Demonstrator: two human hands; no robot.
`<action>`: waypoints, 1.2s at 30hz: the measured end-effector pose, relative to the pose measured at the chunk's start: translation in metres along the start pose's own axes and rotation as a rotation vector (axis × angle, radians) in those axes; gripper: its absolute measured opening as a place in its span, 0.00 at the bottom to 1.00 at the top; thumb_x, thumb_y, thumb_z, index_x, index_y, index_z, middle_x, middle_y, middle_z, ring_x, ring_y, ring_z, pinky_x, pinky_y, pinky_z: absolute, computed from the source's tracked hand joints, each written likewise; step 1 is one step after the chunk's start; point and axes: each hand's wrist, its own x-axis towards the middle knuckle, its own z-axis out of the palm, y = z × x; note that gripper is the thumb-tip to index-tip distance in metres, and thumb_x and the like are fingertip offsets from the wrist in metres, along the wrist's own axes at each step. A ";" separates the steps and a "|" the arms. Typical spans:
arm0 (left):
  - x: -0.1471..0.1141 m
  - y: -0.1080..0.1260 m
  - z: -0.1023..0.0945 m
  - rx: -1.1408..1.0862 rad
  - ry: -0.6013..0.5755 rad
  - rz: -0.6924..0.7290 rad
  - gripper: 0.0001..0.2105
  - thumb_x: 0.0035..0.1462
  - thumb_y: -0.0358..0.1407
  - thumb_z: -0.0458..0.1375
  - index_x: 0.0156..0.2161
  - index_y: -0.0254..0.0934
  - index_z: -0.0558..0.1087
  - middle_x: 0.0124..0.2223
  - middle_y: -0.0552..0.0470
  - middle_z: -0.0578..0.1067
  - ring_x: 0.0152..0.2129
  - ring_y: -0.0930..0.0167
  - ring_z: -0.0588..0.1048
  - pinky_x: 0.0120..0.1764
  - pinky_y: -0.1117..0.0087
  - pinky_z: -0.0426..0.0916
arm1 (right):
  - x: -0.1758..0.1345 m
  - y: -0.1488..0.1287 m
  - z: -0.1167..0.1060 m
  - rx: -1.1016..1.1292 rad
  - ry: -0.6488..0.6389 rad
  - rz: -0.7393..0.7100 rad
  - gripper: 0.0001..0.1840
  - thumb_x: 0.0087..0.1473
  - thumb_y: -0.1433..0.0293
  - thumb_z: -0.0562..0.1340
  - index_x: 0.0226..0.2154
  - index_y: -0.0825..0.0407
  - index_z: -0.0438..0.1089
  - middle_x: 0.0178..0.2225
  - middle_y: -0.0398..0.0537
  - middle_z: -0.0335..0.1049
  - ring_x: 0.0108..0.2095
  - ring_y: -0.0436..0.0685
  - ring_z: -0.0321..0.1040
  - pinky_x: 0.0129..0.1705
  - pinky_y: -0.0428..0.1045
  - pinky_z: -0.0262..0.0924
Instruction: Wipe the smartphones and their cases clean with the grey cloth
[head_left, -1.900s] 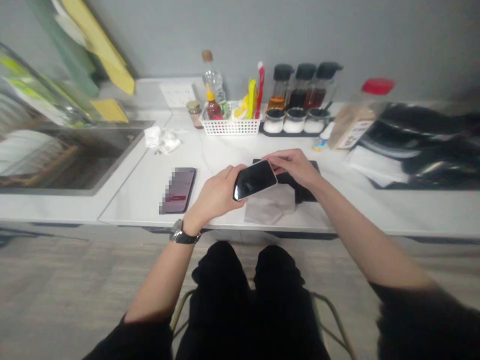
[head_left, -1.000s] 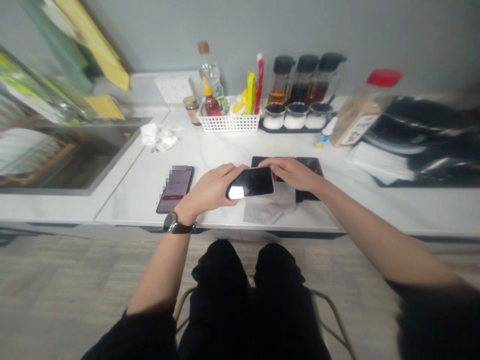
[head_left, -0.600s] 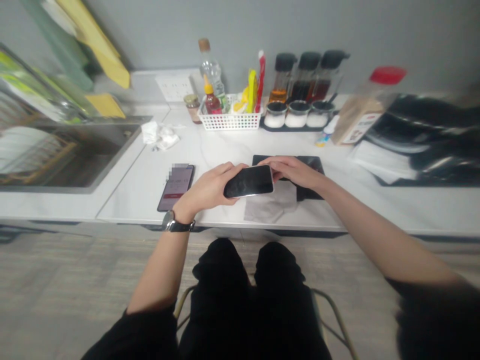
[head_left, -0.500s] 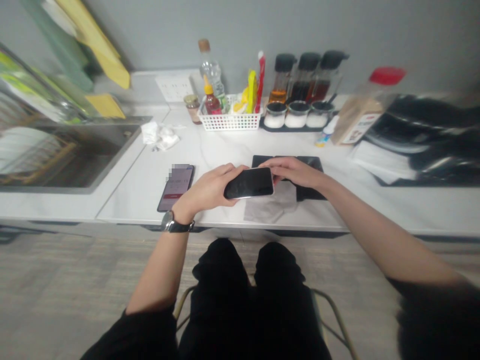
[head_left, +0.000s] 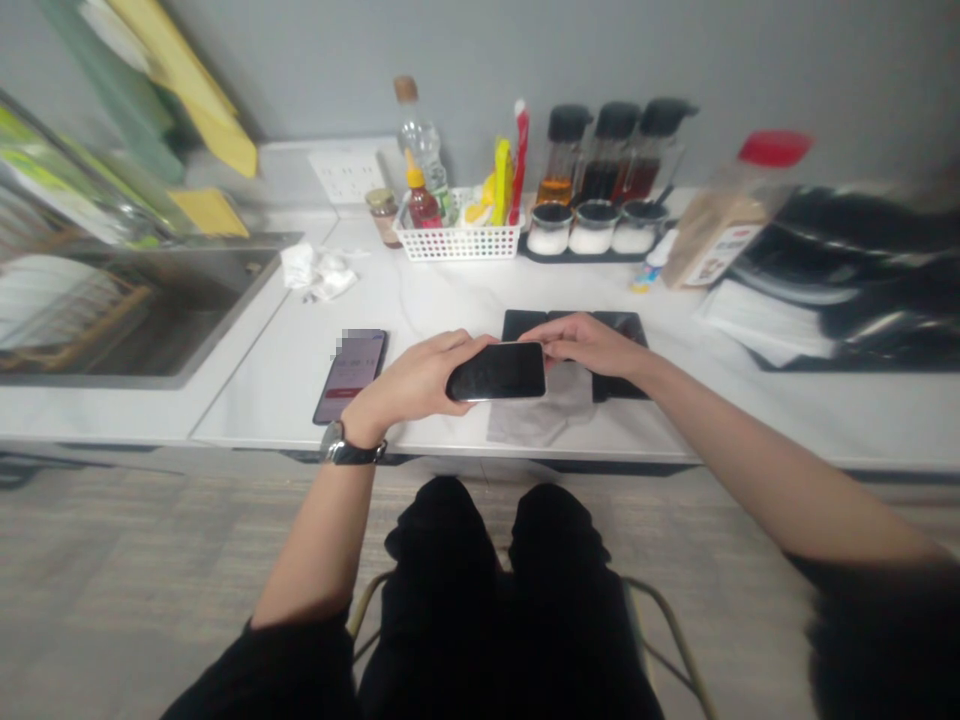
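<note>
"Left grip (head_left: 420, 378) first — what's in it?"

"One dark-screened phone (head_left: 496, 372), closed on by its left end. Fingertips of the right grip (head_left: 589, 345) are at the opposite end; I can't tell whether they pinch it."

"Anything different from the first frame?"

"Yes: the phone slanted then, right end farther away; now it lies nearly parallel to the front edge of the table (head_left: 442, 300)."

"And room around it?"

"That front edge is near, on the person's side. White tabletop stretches behind, up to the basket (head_left: 459, 244). Grey cloth (head_left: 536, 410) and a black flat item (head_left: 622, 380) sit close by on the right — a second phone (head_left: 350, 375) lies left, beside the forearm."
</note>
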 end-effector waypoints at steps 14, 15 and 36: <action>-0.002 -0.002 0.001 -0.049 -0.004 0.008 0.36 0.56 0.36 0.67 0.69 0.40 0.66 0.50 0.47 0.76 0.48 0.61 0.76 0.51 0.63 0.70 | -0.002 0.006 0.000 0.082 -0.003 0.027 0.16 0.59 0.66 0.69 0.49 0.46 0.84 0.45 0.45 0.86 0.42 0.55 0.82 0.49 0.52 0.76; -0.002 -0.002 0.001 -0.053 -0.007 0.007 0.36 0.56 0.36 0.67 0.69 0.40 0.66 0.50 0.47 0.75 0.48 0.61 0.76 0.51 0.64 0.70 | -0.001 0.006 0.001 0.095 0.000 0.037 0.16 0.58 0.66 0.70 0.49 0.46 0.84 0.44 0.45 0.86 0.42 0.55 0.81 0.49 0.52 0.76; 0.022 0.001 0.036 -1.074 0.330 -0.375 0.39 0.62 0.54 0.67 0.73 0.44 0.65 0.45 0.49 0.77 0.33 0.72 0.73 0.33 0.71 0.66 | 0.037 -0.012 0.045 0.239 0.537 -0.104 0.33 0.53 0.39 0.71 0.55 0.35 0.68 0.59 0.45 0.74 0.61 0.63 0.71 0.60 0.61 0.71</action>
